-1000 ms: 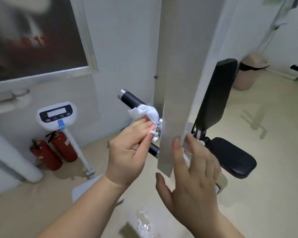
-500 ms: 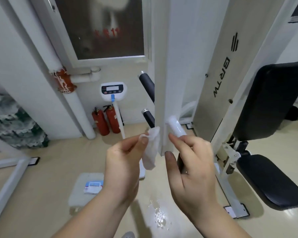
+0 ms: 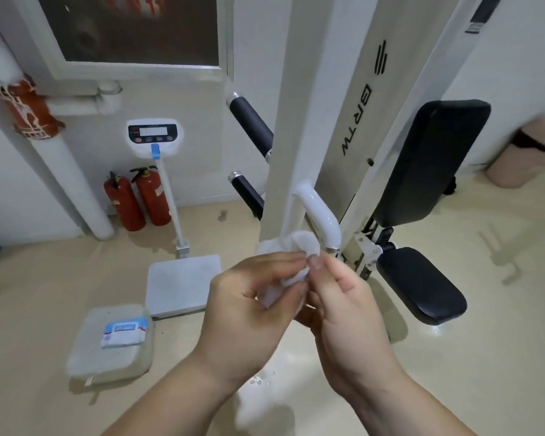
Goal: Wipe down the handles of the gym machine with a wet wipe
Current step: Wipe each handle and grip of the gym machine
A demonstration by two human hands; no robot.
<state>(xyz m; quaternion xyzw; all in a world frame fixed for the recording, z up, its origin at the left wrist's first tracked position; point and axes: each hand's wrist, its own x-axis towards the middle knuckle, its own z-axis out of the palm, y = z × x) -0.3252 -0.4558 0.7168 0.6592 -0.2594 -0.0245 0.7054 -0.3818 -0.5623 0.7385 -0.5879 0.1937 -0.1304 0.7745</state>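
left hand (image 3: 249, 305) and right hand (image 3: 343, 306) pinch the wet wipe (image 3: 300, 247) together, close by the white curved handle (image 3: 320, 214); refolding, i judge (fresh face out). next: wrap it round a handle and rub.

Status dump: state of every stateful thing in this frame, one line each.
wet wipe: crumpled, pinched between both hands
left hand: pinches the wet wipe
right hand: pinches the wet wipe
upper black handle: untouched
lower black handle: untouched
white curved handle: behind the wet wipe, contact unclear
wipes pack: flat on grey cushion
fire extinguishers: upright by the wall
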